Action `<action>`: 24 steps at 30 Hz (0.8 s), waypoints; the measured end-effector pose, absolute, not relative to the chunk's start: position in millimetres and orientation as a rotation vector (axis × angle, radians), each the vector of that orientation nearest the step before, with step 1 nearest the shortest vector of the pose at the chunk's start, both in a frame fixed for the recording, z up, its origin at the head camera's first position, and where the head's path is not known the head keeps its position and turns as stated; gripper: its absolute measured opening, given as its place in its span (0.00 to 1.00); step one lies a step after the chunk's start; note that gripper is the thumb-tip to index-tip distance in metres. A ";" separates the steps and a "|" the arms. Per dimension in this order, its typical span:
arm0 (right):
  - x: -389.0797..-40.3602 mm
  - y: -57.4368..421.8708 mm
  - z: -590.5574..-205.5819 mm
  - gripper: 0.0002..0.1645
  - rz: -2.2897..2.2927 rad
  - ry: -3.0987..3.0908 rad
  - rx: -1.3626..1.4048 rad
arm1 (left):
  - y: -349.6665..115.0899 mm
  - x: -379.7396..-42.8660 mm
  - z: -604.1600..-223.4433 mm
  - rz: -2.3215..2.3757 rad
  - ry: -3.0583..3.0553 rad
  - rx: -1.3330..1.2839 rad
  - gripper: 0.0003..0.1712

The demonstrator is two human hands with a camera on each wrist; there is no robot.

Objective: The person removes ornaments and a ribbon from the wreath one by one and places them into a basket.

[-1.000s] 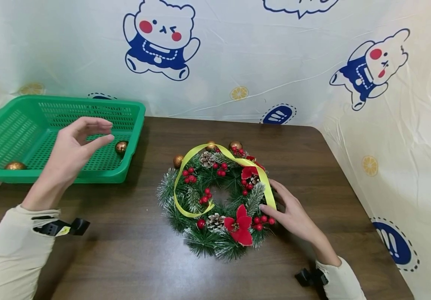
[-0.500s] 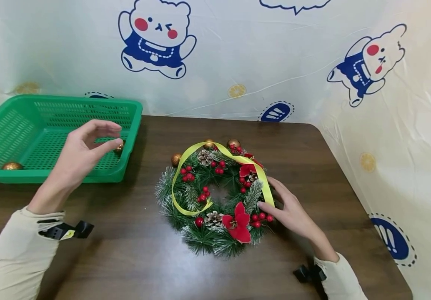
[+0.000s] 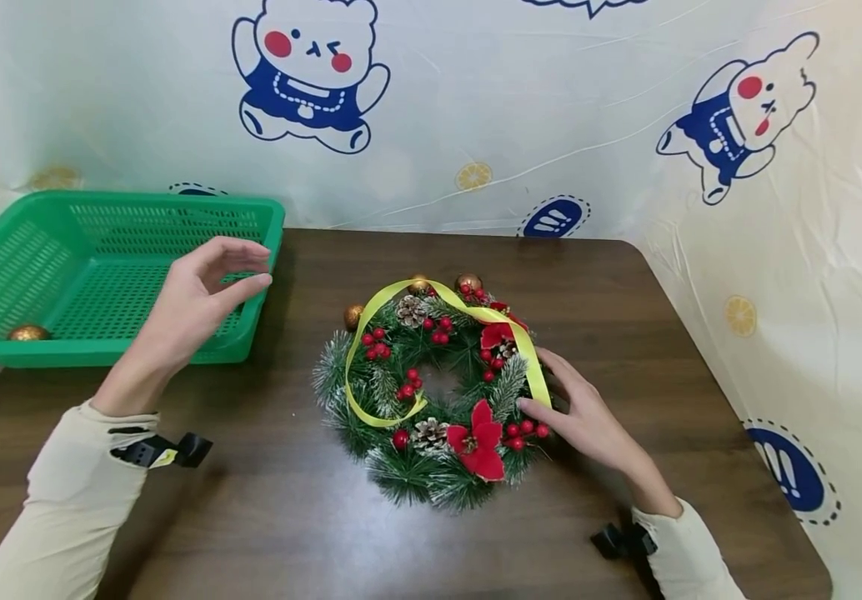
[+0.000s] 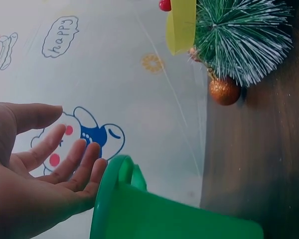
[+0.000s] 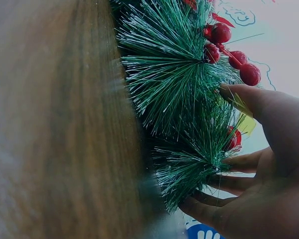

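A green Christmas wreath (image 3: pixel 408 479) with red berries, pine cones and a red poinsettia (image 3: pixel 479 442) lies on the table. A yellow ribbon (image 3: pixel 366 412) loops over its top. My right hand (image 3: pixel 588 421) grips the wreath's right edge, thumb on top by the ribbon's end and fingers at the outer needles (image 5: pixel 189 164). Above the right rim of the green basket (image 3: pixel 262 283) hovers my left hand (image 3: pixel 194 304), its palm bare and fingers loosely curved in the left wrist view. Golden baubles (image 3: pixel 353 317) sit along the wreath's far left edge.
One more golden bauble (image 3: pixel 29 332) lies in the basket's near left corner. A printed white sheet (image 3: pixel 431 108) hangs behind the brown table (image 3: pixel 273 500) and down its right side.
My left hand has moved right across the basket to its right rim, now covering the bauble seen there earlier. The right hand stays on the wreath.
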State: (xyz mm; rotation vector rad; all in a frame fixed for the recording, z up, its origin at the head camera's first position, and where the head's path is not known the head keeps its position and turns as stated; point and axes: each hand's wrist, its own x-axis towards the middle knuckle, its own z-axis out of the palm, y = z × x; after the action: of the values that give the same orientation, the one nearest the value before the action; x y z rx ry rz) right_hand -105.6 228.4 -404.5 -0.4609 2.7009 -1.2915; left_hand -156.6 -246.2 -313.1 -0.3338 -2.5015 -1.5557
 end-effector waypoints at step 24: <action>-105.0 228.0 -405.3 0.45 -1.315 2.690 -0.453 | -216.2 -169.3 -320.9 -1.593 -2.555 -0.403 0.20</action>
State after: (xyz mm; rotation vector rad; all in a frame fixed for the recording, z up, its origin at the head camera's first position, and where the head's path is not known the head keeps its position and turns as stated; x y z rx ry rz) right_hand -105.0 228.0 -405.3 -0.4533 2.6905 -1.3150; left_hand -169.3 -216.2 -320.9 -0.4028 -2.5554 -1.5929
